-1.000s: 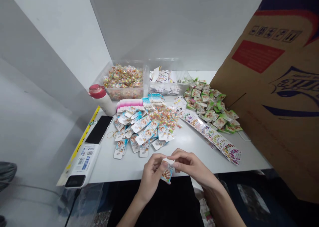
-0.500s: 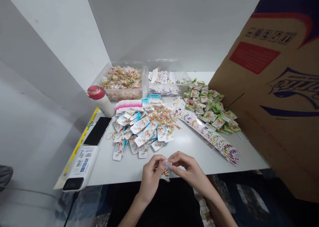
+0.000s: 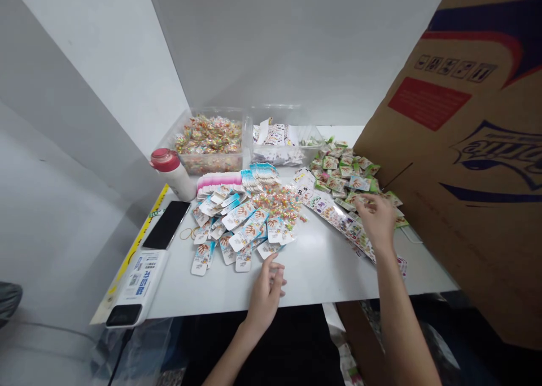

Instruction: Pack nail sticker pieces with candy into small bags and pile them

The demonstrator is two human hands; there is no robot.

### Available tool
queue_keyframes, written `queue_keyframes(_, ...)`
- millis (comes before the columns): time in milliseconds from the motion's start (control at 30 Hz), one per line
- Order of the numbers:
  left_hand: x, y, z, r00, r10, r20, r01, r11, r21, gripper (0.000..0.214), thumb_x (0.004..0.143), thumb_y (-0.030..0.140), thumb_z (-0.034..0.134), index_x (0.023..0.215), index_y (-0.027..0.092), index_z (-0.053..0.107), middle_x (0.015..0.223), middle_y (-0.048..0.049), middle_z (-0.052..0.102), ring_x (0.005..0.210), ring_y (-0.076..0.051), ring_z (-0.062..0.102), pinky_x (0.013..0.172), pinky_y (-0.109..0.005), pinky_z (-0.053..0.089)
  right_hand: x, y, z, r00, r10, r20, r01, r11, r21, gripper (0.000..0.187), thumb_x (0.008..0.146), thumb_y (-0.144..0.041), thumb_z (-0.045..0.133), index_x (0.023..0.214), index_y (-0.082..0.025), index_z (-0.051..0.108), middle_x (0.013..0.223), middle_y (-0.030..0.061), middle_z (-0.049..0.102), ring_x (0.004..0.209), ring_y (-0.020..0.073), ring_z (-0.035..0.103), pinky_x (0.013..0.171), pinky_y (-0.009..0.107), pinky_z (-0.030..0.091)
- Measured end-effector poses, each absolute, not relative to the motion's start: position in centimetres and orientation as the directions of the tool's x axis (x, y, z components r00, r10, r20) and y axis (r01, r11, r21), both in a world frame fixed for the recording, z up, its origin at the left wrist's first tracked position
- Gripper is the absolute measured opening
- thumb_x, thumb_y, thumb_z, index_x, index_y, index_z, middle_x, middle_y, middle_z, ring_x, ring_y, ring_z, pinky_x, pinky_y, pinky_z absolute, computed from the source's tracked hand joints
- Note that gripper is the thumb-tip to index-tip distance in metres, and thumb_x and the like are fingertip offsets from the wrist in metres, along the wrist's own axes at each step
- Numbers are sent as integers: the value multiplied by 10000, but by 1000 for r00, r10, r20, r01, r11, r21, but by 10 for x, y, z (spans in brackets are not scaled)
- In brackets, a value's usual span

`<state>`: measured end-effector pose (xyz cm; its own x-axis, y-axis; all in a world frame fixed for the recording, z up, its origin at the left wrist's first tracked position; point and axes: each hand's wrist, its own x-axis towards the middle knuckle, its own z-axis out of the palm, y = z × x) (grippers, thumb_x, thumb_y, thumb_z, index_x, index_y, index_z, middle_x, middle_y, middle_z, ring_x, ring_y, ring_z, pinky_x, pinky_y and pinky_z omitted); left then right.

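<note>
Left hand [image 3: 267, 290] low, right hand [image 3: 375, 216] out at the green-edged packets [image 3: 339, 184]

Nearest my view, I have the left hand at the front edge of the white table [image 3: 322, 279], fingers loosely curled and slightly apart; I can't tell whether it touches the surface. Off to its left I see a white device [image 3: 138, 284], with a dark phone [image 3: 166, 225] just beyond it. Ahead of the hand lies a loose heap of blue-and-white cards [image 3: 243, 236], with small wrapped pieces [image 3: 279, 200] piled at its far right side. Further out, I have the right hand above a long sticker strip [image 3: 334, 214], its fingers bent; I can't tell from here whether they pinch anything. Just past its fingertips, 1 blue-tinted packet [image 3: 359, 183] lies on the pile of green-edged packets. Across on the left stands a red-capped bottle [image 3: 175, 174], and at the back, 2 clear bins [image 3: 220, 163] sit side by side near the wall [image 3: 271, 47]
</note>
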<state>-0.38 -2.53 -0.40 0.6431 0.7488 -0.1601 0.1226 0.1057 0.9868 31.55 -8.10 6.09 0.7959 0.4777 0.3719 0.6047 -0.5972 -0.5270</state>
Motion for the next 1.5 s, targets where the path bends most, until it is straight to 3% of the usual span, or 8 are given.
queue_keyframes(67, -4, -25, -3, 633, 757, -164, 119, 114, 986, 427, 963, 437, 405, 1330, 219, 383, 1078, -89, 562, 778, -153, 635, 568, -257, 558, 316, -84, 53, 764, 571, 300, 643, -638, -423, 410, 797, -439, 595, 1050, -137, 708, 1030, 163, 661, 909, 300, 606, 772, 394, 457)
queue_keyframes(167, -4, -24, -1, 629, 760, -162, 105, 124, 987, 417, 959, 438, 412, 1313, 217, 405, 1054, -81, 569, 761, -150, 635, 569, -262, 561, 308, -88, 42, 738, 642, 208, 672, -668, -320, 471, 664, -393, 737, 1085, -182, 717, 968, 151, 673, 913, 349, 589, 738, 402, 422)
queue_keyframes(333, -6, -23, 0, 642, 749, -164, 101, 130, 986, 413, 945, 452, 427, 1288, 222, 441, 1032, -72, 584, 750, -152, 633, 578, -267, 561, 301, -89, 34, 735, 666, 128, 677, -710, -193, 363, 693, -339, 713, 1012, -168, 737, 1009, 156, 667, 891, 329, 588, 686, 360, 396)
queue_keyframes(433, -7, -23, -1, 647, 745, -158, 105, 119, 987, 409, 949, 449, 415, 1284, 215, 437, 1029, -73, 579, 755, -151, 634, 583, -264, 561, 302, -92, 33, 729, 671, 133, 684, -708, -175, 289, 745, -343, 667, 975, -183, 738, 996, 129, 669, 876, 296, 590, 706, 345, 403)
queue_keyframes(867, -6, -24, -2, 642, 752, -152, 117, 100, 988, 380, 951, 445, 414, 1240, 205, 474, 1014, -76, 582, 740, -150, 629, 575, -263, 559, 305, -103, 39, 724, 655, 215, 686, -715, -132, 479, 762, -424, 645, 1135, -124, 668, 1067, 168, 659, 953, 319, 582, 746, 355, 417)
queue_keyframes(1067, -5, -24, -5, 647, 748, -152, 126, 92, 988, 383, 951, 442, 413, 1243, 203, 479, 1017, -75, 580, 739, -144, 628, 577, -256, 557, 310, -72, 50, 687, 670, 281, 718, -685, -122, 283, 846, -363, 580, 967, -134, 694, 976, 150, 647, 911, 280, 560, 782, 344, 389)
queue_keyframes(1367, -9, -22, -9, 664, 734, -139, 132, 68, 989, 368, 961, 426, 397, 1233, 193, 476, 1016, -76, 569, 726, -136, 630, 596, -262, 558, 320, 3, 45, 607, 724, 328, 780, -622, -70, 363, 803, -236, 592, 1154, -143, 604, 1108, 176, 603, 1045, 333, 472, 875, 425, 308)
queue_keyframes(1500, -9, -22, -10, 667, 731, -143, 133, 71, 989, 360, 960, 428, 401, 1221, 194, 486, 1010, -77, 569, 723, -137, 626, 590, -261, 556, 334, 3, 48, 652, 658, 378, 738, -665, -115, 443, 846, -292, 550, 1267, -160, 514, 1120, 161, 607, 1047, 330, 479, 884, 437, 317)
